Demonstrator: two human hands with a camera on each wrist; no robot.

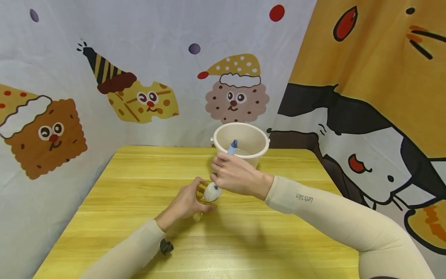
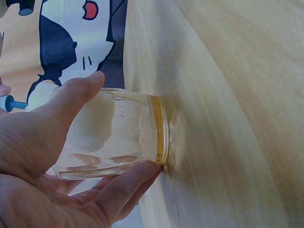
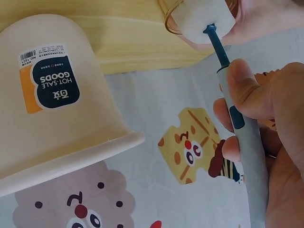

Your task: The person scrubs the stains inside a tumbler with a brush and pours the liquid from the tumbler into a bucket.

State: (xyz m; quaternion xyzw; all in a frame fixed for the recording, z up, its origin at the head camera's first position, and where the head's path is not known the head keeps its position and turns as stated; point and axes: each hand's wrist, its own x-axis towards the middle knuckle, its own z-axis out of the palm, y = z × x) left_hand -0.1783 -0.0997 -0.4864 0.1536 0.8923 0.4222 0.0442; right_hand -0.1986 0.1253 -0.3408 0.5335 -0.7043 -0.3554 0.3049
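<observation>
My left hand [image 1: 186, 201] grips a clear amber-tinted glass [image 2: 128, 121] near the middle of the table, thumb on one side and fingers on the other. In the left wrist view the base of the glass is close to the tabletop. My right hand [image 1: 240, 176] holds a cup brush by its grey-blue handle [image 3: 254, 166], thumb along the shaft. The brush's white sponge head [image 3: 204, 19] sits partly inside the glass and partly out of its mouth. Above the right hand, the handle's dark blue end [image 1: 234, 144] overlaps the bucket in the head view.
Just beyond the hands stands a cream bucket [image 1: 241, 130] with a sticker [image 3: 54, 78] on its side. The wooden table [image 1: 139, 166] ends at a cartoon-printed cloth [image 1: 156, 23] behind. Near the left sleeve is a small black object [image 1: 166, 247].
</observation>
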